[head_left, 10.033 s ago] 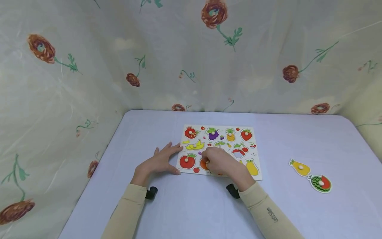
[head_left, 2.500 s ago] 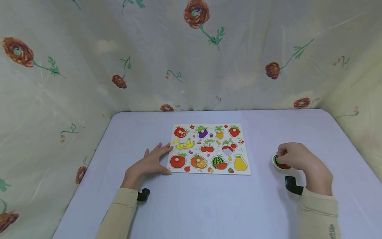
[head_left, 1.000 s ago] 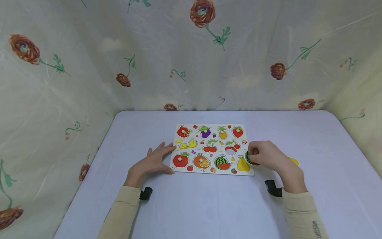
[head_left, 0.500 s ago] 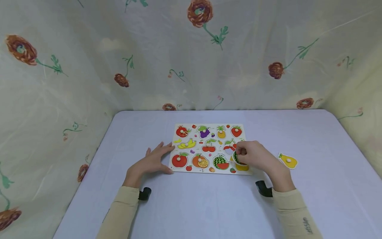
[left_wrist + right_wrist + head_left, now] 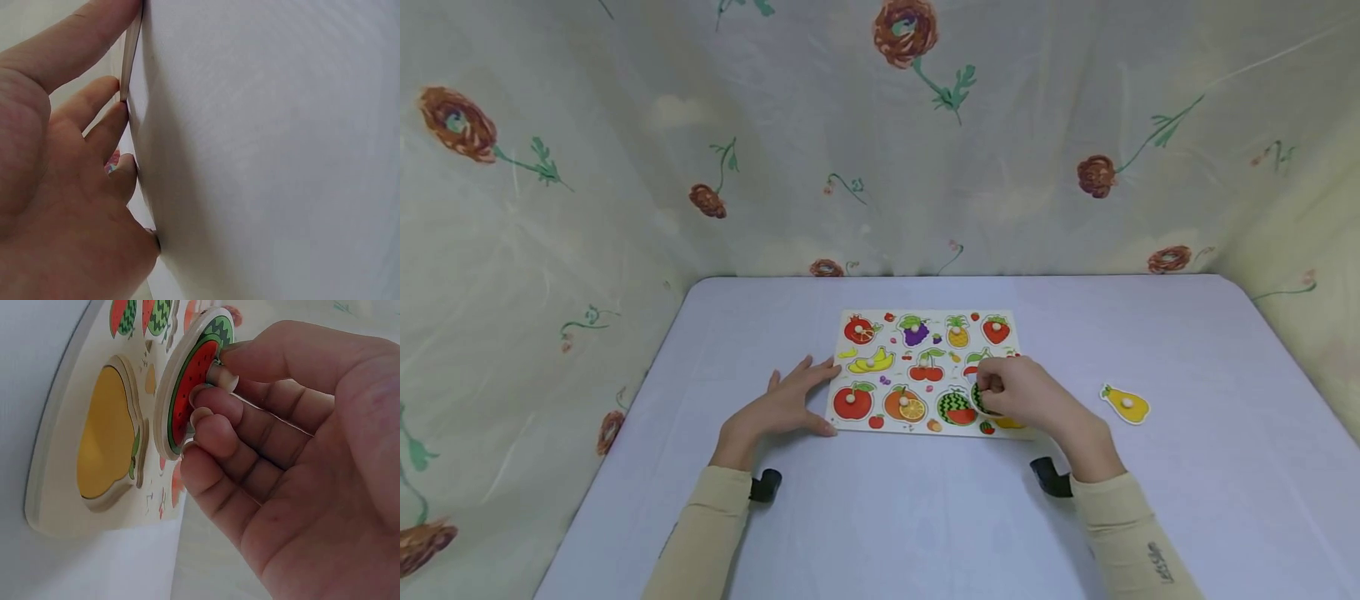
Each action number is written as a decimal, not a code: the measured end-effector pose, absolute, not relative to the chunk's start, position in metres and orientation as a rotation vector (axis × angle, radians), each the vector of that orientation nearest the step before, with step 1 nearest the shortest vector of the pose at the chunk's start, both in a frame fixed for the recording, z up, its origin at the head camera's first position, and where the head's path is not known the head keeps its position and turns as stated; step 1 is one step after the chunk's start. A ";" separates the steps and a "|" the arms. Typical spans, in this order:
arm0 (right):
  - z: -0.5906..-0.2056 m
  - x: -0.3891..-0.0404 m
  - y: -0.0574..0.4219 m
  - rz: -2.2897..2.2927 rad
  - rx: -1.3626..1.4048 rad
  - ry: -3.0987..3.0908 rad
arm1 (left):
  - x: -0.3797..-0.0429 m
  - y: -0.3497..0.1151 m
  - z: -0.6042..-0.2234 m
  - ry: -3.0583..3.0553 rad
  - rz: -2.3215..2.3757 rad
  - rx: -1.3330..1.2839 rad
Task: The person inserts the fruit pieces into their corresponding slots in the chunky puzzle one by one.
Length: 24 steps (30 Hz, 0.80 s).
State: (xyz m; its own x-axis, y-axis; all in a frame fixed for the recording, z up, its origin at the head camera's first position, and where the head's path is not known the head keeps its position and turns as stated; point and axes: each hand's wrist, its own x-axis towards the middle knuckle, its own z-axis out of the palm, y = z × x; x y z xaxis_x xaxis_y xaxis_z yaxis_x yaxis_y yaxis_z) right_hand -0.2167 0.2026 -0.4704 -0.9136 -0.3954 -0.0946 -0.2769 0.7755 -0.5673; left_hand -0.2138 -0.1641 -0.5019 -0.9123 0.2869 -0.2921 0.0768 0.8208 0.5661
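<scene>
My right hand [image 5: 1026, 396] pinches the wooden knob of a watermelon puzzle piece [image 5: 187, 394], thumb and index finger on the knob. The piece is tilted and held over the right part of the fruit puzzle board [image 5: 850, 427], beside the watermelon recess [image 5: 956, 408]. Below it in the right wrist view is the pear-shaped recess [image 5: 107, 437], with a yellow picture at its bottom. My left hand [image 5: 778, 408] rests spread at the board's left edge, fingertips on the rim and thumb at the near corner.
On the table [image 5: 880, 517], right of the board, lies a pear piece [image 5: 1126, 405] with a knob. Knobbed fruit pieces, such as the apple [image 5: 853, 403] and bananas [image 5: 872, 362], sit in the board. A flowered curtain [image 5: 1015, 150] hangs behind the table.
My right hand was at the board's orange, then took the watermelon piece from the table at right. It has carried the piece leftward over the board. My left hand has stayed at the board's edge.
</scene>
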 end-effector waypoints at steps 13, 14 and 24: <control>-0.478 -0.218 0.190 -0.835 -0.578 2.780 | -0.215 -0.164 -0.501 2.644 0.782 0.269; -0.478 -0.218 0.189 -0.835 -0.582 2.779 | -0.215 -0.163 -0.501 2.643 0.781 0.268; -0.481 -0.218 0.179 -0.834 -0.587 2.774 | -0.213 -0.163 -0.499 2.638 0.802 0.269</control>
State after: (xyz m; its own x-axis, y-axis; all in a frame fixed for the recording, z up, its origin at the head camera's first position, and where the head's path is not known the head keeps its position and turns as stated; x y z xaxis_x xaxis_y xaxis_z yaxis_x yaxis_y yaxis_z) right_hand -0.2181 0.1790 -0.4806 -0.9044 -0.4220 -0.0625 -0.3175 0.7637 -0.5620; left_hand -0.2129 -0.1627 -0.4993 -0.9136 0.2839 -0.2912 0.0737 0.8196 0.5681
